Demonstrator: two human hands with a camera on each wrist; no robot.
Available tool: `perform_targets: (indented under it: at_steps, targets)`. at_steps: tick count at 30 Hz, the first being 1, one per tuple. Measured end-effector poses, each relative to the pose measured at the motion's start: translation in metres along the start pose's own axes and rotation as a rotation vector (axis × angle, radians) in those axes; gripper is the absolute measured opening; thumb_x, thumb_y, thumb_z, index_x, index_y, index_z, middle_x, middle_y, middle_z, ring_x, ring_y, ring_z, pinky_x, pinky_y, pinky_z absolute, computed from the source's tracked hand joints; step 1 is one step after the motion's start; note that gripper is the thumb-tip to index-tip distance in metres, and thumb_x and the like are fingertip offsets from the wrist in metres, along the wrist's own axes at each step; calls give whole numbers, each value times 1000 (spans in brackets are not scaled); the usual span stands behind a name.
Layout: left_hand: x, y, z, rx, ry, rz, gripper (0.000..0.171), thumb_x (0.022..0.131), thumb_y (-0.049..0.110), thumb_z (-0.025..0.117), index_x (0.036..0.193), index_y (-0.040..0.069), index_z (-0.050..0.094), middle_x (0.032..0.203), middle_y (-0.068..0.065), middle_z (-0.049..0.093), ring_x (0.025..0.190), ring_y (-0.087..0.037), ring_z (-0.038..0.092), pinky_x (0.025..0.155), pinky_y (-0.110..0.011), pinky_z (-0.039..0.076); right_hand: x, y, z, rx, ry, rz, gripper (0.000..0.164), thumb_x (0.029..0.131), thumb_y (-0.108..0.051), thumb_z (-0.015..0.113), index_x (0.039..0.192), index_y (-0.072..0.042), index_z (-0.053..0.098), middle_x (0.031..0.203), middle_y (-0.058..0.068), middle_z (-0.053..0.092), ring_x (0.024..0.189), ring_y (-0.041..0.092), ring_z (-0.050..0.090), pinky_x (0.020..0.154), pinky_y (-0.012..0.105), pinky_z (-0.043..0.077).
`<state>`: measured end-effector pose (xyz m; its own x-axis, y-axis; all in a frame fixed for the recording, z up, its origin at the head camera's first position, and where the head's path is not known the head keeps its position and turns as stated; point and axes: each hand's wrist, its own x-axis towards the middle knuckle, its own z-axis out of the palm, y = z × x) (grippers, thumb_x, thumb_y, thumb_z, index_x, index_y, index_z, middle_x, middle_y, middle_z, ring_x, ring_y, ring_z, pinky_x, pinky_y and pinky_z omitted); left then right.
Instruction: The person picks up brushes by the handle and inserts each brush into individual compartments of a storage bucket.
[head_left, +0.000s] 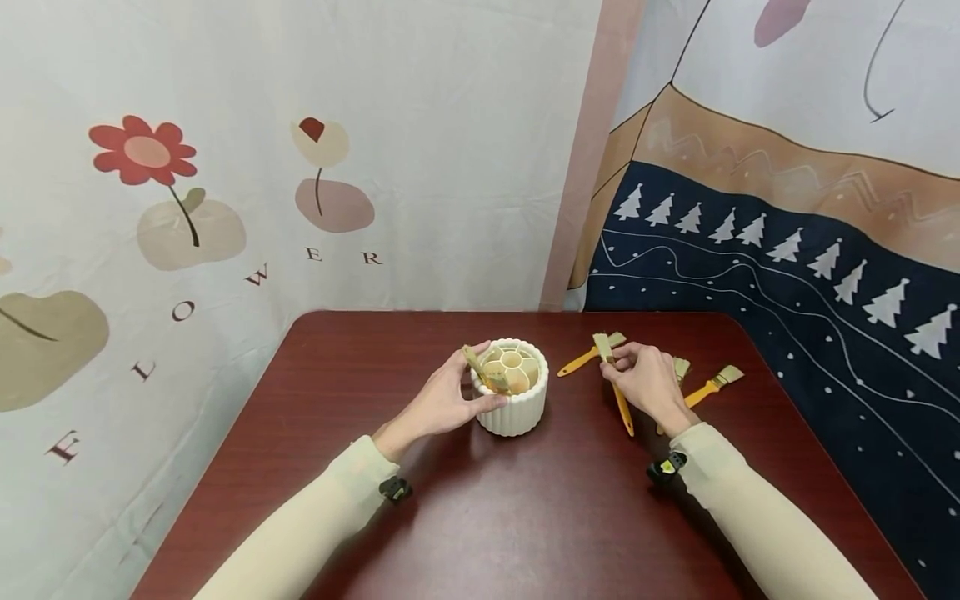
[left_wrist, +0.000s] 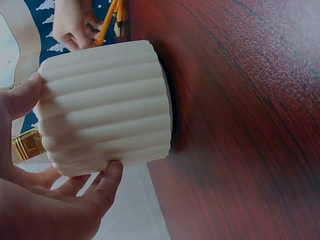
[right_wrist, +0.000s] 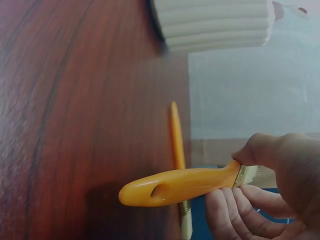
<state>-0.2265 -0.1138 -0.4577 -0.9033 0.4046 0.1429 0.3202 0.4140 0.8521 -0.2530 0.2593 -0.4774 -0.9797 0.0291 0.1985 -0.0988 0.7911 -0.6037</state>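
My left hand (head_left: pixel 442 398) grips a white ribbed round holder (head_left: pixel 513 417) at its left side, thumb and fingers spread about the wall. Inside the holder are several compartments round a central ring, and brush bristles (head_left: pixel 498 382) show above its left rim. With its thumb and fingers, my right hand (head_left: pixel 648 383) pinches a paintbrush (right_wrist: pixel 175 188) near the metal band. That brush has a yellow handle pointing down and towards me, with pale bristles up. Behind it, a second paintbrush (head_left: pixel 577 363) lies on the table between holder and hand.
More yellow-handled paintbrushes lie to the right, one (head_left: pixel 707 392) beyond my right wrist and another (head_left: pixel 681 368) partly hidden by the hand. A dark red wooden table (head_left: pixel 495 517) carries everything. Printed cloths (head_left: pixel 450 167) hang behind its back edge.
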Motion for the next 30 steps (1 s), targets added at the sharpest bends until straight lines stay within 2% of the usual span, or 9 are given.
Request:
perform_targets:
  at_steps: [4,10,18,30]
  targets:
    - [0,-1,-1,13,-5,9,99,97,22,98,178,4,43,164,-24,63,135,-39,80,111,-50,68,-2,-9,-3,33,35,-36,35,104,-27,87,128,-2,84,112,18,89,95,33,84,81,38,66]
    - [0,-3,-2,37,-8,5,100,98,24,98,179,5,42,167,-23,62,137,-39,79,114,-53,66,-8,-22,-8,79,34,-40,35,105,-32,88,128,-6,84,114,16,89,97,31,84,82,35,65]
    - [0,-2,-3,37,-22,5,100,99,23,96,180,4,40,169,-24,59,138,-39,79,115,-53,65,-15,-34,-12,125,76,-90,37,104,-34,90,131,-9,85,113,15,88,96,29,85,75,19,60]
    - [1,0,-2,39,-28,15,100,99,20,95,180,2,39,169,-24,59,139,-40,78,116,-53,65,-21,-60,-18,192,111,-120,37,103,-31,93,130,-8,85,111,13,87,95,29,85,75,15,60]
